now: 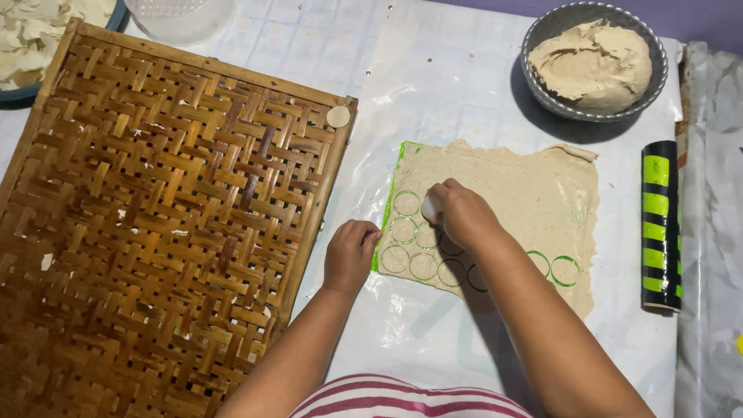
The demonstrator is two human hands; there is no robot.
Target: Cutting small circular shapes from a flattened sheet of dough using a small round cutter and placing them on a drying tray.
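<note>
right hand pinches what looks like a small round cutter; left hand fisted at the dough sheet. some ten circles cut beside the grip, most uncut.

The big tray is woven from thin wood strips – brown, a bit shiny and bumpy, with white crumbs stuck on it. The flat dough sheet looks soft, pale and matt with rough edges, and so does the lump in the grey metal bowl, which has a ridged wall. The table cover is smooth, shiny plastic – and the black-and-green roller looks like glossy plastic too.
</note>
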